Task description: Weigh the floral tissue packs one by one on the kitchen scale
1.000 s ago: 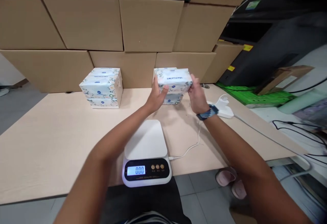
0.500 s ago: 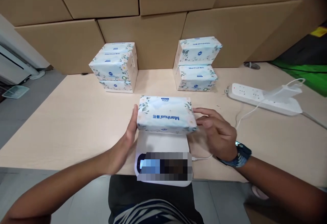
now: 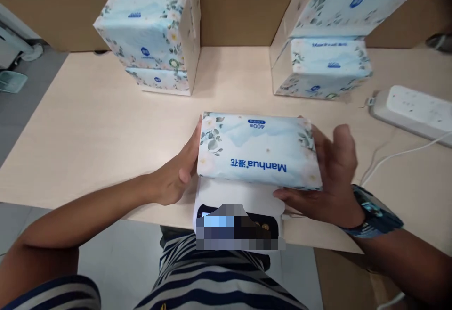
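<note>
A pack of facial tissues (image 3: 257,152), pale blue and white with printed flowers, lies over the back part of a white digital scale (image 3: 240,194). The scale's lit display panel is partly blurred out. My left hand (image 3: 178,175) presses against the pack's left end, its fingers running along that side. At the other end, my right hand (image 3: 330,178) grips the pack, with some fingers behind it and one digit reaching along the front lower edge. Whether the pack rests fully on the scale or is slightly raised, I cannot tell.
Stacked tissue packs stand at the back left (image 3: 144,32) and back right (image 3: 328,65) of the wooden table (image 3: 88,126). Behind them rises a wall of cardboard boxes (image 3: 236,8). A white power strip (image 3: 416,112) with a cable lies at the right.
My view has tipped down and come closer. My right hand has gone from light fingertip contact at the pack's right end to a fuller grip; my left hand stays at the left end.
</note>
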Demonstrator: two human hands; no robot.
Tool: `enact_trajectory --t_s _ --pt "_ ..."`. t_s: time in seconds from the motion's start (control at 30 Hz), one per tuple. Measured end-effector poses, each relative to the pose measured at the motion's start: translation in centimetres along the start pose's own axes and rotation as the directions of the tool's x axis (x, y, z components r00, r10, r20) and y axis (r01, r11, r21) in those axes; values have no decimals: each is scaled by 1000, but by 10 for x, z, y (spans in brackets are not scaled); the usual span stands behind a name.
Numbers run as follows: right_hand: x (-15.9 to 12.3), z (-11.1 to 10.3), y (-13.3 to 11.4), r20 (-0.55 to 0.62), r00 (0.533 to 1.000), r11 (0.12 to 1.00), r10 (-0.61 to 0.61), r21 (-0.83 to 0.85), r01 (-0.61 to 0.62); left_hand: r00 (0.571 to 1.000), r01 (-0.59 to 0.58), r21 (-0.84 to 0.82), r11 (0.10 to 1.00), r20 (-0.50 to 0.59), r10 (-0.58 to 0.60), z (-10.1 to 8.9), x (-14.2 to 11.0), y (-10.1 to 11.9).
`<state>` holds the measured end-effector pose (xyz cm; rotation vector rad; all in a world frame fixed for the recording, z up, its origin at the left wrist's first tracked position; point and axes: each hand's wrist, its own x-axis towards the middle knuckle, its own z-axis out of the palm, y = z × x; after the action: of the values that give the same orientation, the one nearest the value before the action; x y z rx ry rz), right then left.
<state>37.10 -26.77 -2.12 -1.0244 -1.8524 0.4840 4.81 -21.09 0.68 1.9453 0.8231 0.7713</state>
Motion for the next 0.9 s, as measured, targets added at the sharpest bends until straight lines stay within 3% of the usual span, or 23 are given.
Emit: enact_trajectory --t_s 0.07,0.23,0.4,0.63,0.73,0.9 --pt "1 -5 -1 4 1000 999 9 -35 -9 992 2 -58 998 129 5 1 -3 1" --pt "2 -18 -3 58 996 994 62 -92 -56 995 97 -124 988 -7 -99 -2 -13 -3" --pt "4 -22 2 132 989 994 -66 -75 76 998 32 26 999 53 -34 -11 -12 -8" --pt "4 -28 10 253 965 996 -63 -47 77 995 -38 42 998 98 34 -29 -8 -21" --pt "6 -44 13 300 954 994 -5 -101 37 994 -69 78 995 92 62 -41 -1 -24" --pt "15 -73 13 361 913 956 189 -279 -88 999 -33 151 988 21 30 -51 7 -25"
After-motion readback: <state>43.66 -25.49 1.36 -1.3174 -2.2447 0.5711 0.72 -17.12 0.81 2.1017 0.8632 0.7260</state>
